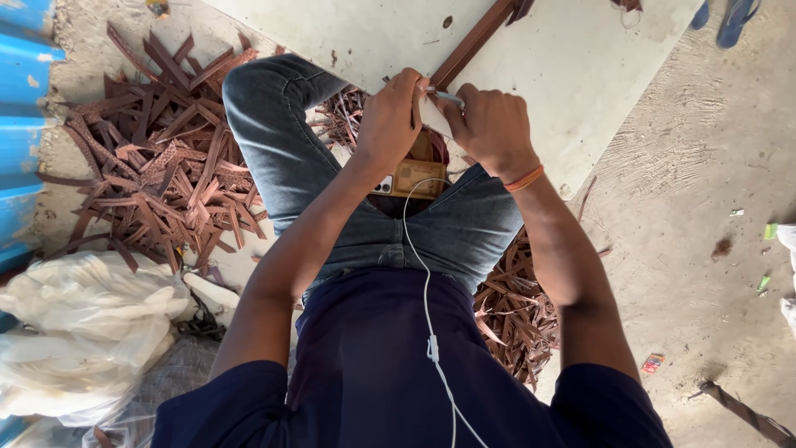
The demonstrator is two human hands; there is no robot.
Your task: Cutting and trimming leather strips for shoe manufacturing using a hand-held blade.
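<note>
I am squatting over a large white board [572,75] that lies on the ground. A brown strip [473,41] runs along the board's surface toward its near corner. My left hand [390,116] grips the near end of the strip at the board's edge. My right hand [489,124] is closed on a thin metal tool [446,97] whose tip points at the strip's end. An orange band circles my right wrist. A phone [410,177] rests between my knees, with a white earphone cable [427,315] running up from it.
Heaps of torn brown strips [157,158] cover the ground to the left and lie under my right leg [514,315]. White plastic bags [83,323] sit at the lower left, a blue corrugated sheet [21,124] at the far left. Bare concrete floor [705,216] spreads right; blue sandals [734,17] lie at top right.
</note>
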